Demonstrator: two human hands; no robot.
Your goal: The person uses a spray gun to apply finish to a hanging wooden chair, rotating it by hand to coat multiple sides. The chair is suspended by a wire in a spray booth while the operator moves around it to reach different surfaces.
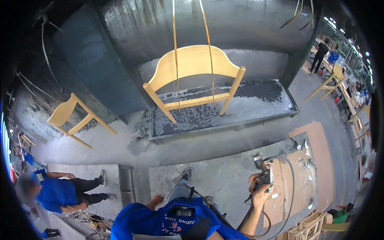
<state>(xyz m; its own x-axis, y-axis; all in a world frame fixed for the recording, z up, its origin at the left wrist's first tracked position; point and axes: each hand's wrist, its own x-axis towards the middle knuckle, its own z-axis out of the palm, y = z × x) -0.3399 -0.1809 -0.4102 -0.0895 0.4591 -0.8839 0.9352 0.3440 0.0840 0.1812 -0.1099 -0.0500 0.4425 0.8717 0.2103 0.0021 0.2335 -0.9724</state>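
A light-wood chair back frame [190,62] hangs on two thin hooked straps [175,36] ahead of me, with a curved top panel, a lower rail and two posts. My right hand [260,195] is off to the right, its fingers closed around a spray gun [265,173]. A hose [294,188] loops away from the gun. The gun is well apart from the chair frame. My left hand [155,202] hangs low beside my left leg, near no object; its fingers are too unclear to read.
Behind the hanging frame lies a wet metal trough [224,129] below a metal booth wall [240,24]. Another chair frame [64,114] hangs at left. A person in blue [60,192] stands at lower left. Cardboard [326,160] and cups [308,164] lie at right; wooden frames [310,228] are lower right.
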